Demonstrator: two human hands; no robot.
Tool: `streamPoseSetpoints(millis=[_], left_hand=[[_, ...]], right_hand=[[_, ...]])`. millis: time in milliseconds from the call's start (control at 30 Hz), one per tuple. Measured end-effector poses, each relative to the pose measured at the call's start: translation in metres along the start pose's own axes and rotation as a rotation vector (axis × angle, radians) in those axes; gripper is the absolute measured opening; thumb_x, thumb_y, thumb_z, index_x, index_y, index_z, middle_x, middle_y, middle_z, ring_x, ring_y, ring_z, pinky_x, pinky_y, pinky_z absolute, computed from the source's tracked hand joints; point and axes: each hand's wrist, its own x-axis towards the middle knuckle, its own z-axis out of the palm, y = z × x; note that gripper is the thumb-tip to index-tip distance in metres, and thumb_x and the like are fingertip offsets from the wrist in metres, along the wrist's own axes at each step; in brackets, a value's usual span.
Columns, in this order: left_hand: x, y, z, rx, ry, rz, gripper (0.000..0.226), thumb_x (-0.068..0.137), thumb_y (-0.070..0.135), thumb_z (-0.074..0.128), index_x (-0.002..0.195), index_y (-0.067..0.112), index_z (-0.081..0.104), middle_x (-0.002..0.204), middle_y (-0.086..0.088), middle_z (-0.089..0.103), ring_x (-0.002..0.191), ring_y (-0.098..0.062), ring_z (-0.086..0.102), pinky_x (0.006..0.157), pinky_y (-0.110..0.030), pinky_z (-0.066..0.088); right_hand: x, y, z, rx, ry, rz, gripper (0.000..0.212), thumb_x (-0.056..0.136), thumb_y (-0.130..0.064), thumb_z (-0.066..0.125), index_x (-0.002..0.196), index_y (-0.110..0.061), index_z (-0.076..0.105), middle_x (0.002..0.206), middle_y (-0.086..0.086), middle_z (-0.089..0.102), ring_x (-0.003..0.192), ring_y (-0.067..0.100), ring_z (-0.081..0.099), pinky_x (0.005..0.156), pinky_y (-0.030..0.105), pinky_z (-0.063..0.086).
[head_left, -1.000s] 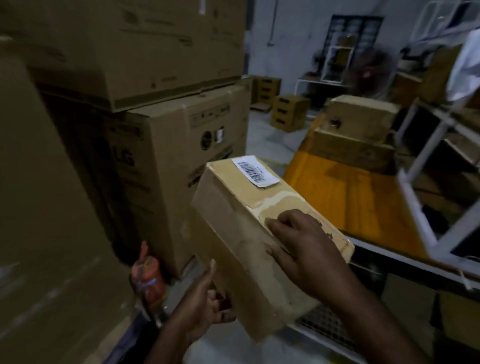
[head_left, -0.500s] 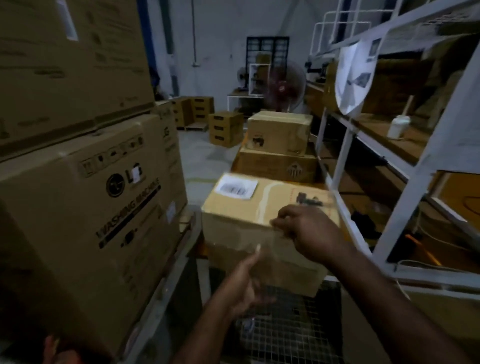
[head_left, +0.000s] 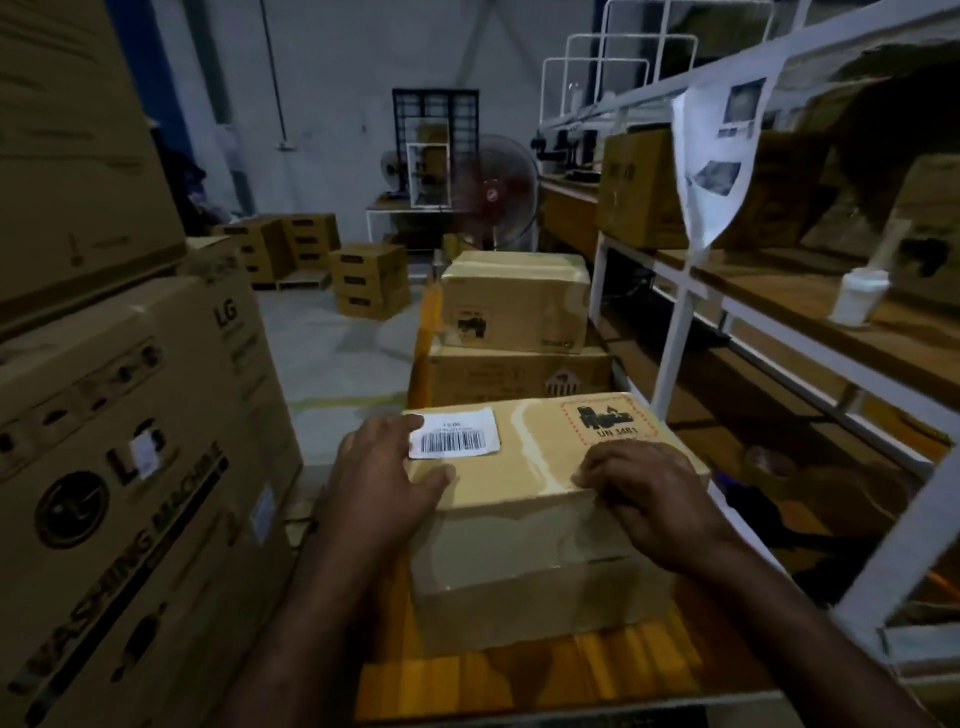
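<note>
A tan cardboard box (head_left: 540, 525) sits on an orange wooden surface (head_left: 519, 675) in front of me. It carries a white barcode label (head_left: 453, 439) and a red-dashed hazard mark reading UN 3481 (head_left: 608, 420) on top. My left hand (head_left: 382, 486) rests on the box's top left corner, fingers spread over the edge beside the label. My right hand (head_left: 652, 504) lies on the front right top edge with its fingers curled onto the tape.
Large washing machine cartons (head_left: 130, 467) stack close on the left. Two more boxes (head_left: 514, 332) stand stacked just behind the held one. A white metal shelf rack (head_left: 680, 312) with boxes and a white bottle (head_left: 857, 296) runs along the right. A fan (head_left: 496, 192) stands farther back.
The box was carried tilted in the air, then swung round and came down flat onto the orange surface. My left hand moved from under the box to its top left corner.
</note>
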Motion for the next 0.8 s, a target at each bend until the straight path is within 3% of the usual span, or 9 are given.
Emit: streamPoseSetpoints(millis=[133,233,367,500,567,633,700,767,800], left_hand=[[0.033,-0.011,0.014,-0.043,-0.206,-0.011,0.070,0.090,0.045,0.063,0.150,0.029,0.032,0.158,0.006,0.027,0.142,-0.019,0.027,0.113,-0.040,0.031],[0.040,-0.014,0.021,-0.023,-0.305,-0.037,0.074,0.094,0.049,0.053,0.156,0.028,0.017,0.164,0.010,0.009,0.149,-0.019,0.013,0.120,-0.044,0.023],[0.037,-0.007,0.027,0.063,-0.348,-0.070,0.073,0.097,0.055,0.041,0.157,0.030,0.007,0.165,0.015,-0.005,0.151,-0.017,-0.005,0.123,-0.051,0.010],[0.021,0.010,0.031,0.107,-0.338,-0.112,0.074,0.095,0.060,0.037,0.156,0.033,0.005,0.164,0.015,-0.007,0.151,-0.017,-0.007,0.122,-0.051,0.012],[0.020,0.013,0.029,0.178,-0.357,-0.103,0.074,0.093,0.066,0.035,0.155,0.034,0.010,0.164,0.013,0.000,0.150,-0.019,0.001,0.121,-0.050,0.017],[0.031,0.012,0.022,0.291,-0.346,-0.074,0.069,0.090,0.071,0.033,0.149,0.035,0.031,0.160,0.009,0.024,0.144,-0.022,0.025,0.116,-0.051,0.028],[0.050,0.010,0.015,0.313,-0.247,-0.036,0.053,0.090,0.070,0.038,0.119,0.034,0.064,0.126,0.007,0.061,0.111,-0.017,0.057,0.098,-0.048,0.047],[0.071,0.010,0.012,0.292,-0.164,-0.008,0.039,0.089,0.061,0.051,0.091,0.029,0.073,0.090,0.009,0.069,0.082,-0.013,0.063,0.081,-0.043,0.055],[0.080,0.012,0.013,0.290,-0.160,0.012,0.034,0.088,0.057,0.056,0.088,0.027,0.073,0.085,0.009,0.068,0.078,-0.014,0.063,0.078,-0.042,0.056]], right_hand=[[0.022,0.008,0.005,0.109,-0.007,0.079,0.023,0.079,-0.021,0.066,0.096,-0.035,0.074,0.109,-0.028,0.062,0.112,-0.004,0.054,0.098,0.044,0.047],[0.049,-0.004,-0.001,0.208,-0.068,0.229,0.008,0.085,-0.040,0.068,0.087,-0.037,0.075,0.095,-0.023,0.066,0.097,-0.003,0.058,0.087,0.039,0.053],[0.101,-0.028,0.024,-0.026,-0.052,0.379,0.049,0.084,-0.068,0.047,0.062,-0.029,0.067,0.065,-0.011,0.062,0.071,0.012,0.058,0.078,0.038,0.047],[0.135,-0.053,0.056,-0.106,-0.043,0.460,0.055,0.082,-0.067,0.047,0.075,-0.018,0.071,0.080,-0.002,0.067,0.079,0.020,0.061,0.085,0.042,0.048],[0.139,-0.059,0.060,-0.074,-0.036,0.478,0.046,0.083,-0.059,0.054,0.082,-0.017,0.073,0.086,0.000,0.068,0.085,0.021,0.060,0.086,0.040,0.046],[0.137,-0.060,0.060,-0.013,0.008,0.482,0.032,0.084,-0.048,0.059,0.091,-0.021,0.075,0.092,-0.002,0.071,0.089,0.021,0.060,0.087,0.039,0.044],[0.134,-0.057,0.058,0.053,0.026,0.477,0.021,0.084,-0.039,0.061,0.095,-0.026,0.073,0.094,-0.005,0.071,0.092,0.020,0.061,0.089,0.040,0.043],[0.132,-0.055,0.058,0.117,0.016,0.467,0.012,0.085,-0.035,0.061,0.092,-0.028,0.069,0.090,-0.008,0.070,0.089,0.017,0.063,0.090,0.044,0.046],[0.130,-0.055,0.058,0.146,0.014,0.460,0.008,0.086,-0.034,0.062,0.091,-0.029,0.067,0.089,-0.008,0.069,0.088,0.015,0.063,0.089,0.046,0.048]])
